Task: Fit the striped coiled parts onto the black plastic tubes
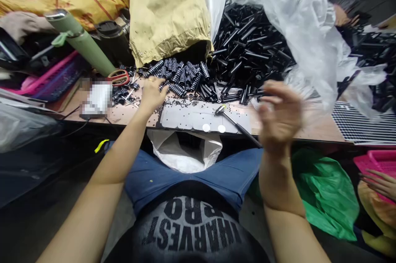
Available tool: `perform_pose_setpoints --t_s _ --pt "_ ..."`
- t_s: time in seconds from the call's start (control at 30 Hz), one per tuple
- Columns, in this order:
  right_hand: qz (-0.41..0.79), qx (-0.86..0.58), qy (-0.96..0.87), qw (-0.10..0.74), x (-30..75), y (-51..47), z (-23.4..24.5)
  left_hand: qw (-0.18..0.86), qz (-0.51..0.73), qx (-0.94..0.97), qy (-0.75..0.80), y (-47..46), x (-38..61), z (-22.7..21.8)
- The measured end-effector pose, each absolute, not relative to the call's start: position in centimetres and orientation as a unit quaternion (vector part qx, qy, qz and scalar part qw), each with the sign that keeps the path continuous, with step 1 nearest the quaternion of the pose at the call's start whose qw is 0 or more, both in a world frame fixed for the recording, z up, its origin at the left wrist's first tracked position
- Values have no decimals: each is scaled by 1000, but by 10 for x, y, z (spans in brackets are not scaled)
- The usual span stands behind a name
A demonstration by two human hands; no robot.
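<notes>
My left hand [152, 94] reaches to the table's middle, fingers curled down at the near edge of a heap of black ribbed springs [181, 74]; whether it grips one I cannot tell. My right hand [280, 114] is raised above the table edge, blurred, fingers loosely apart, nothing visible in it. Beside it lies a large pile of black plastic tubes [250, 48]. A small hammer-like tool [230, 118] rests on a grey jig plate [185, 118] between my hands.
A tan paper sack [167, 11] spills the springs. Clear plastic sheeting [297, 28] covers the right. Green bottle [83, 42], red scissors [119, 77], pink basket [52, 77] at left. White bag [185, 153] hangs under the table. Another person's hand [380, 182] at lower right.
</notes>
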State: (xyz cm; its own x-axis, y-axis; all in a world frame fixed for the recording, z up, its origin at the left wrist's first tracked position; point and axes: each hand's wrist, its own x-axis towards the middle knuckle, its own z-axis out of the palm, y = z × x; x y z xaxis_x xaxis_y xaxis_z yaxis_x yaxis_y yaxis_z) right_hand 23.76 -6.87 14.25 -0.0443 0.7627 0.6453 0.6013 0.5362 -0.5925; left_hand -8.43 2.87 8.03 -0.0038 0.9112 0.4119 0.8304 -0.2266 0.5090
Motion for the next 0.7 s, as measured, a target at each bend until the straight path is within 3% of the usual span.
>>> perform_pose_setpoints --t_s 0.1,0.2,0.33,0.43,0.57,0.63,0.7 --pt "90 -506 -726 457 249 -43 103 53 175 700 690 59 -89 26" --pt "51 -589 -721 362 273 -11 56 51 132 700 700 71 -95 -2" --pt "29 -638 -744 197 291 29 25 96 278 676 676 67 -86 4" --pt "67 -636 -757 133 288 56 21 267 444 583 626 52 -63 21" --pt "102 -634 -749 163 282 79 25 523 546 416 505 24 -28 39" --pt "114 -627 -747 190 274 78 29 573 551 379 474 13 -12 44" --pt "203 -603 -725 264 260 70 32 586 546 378 463 9 4 47"
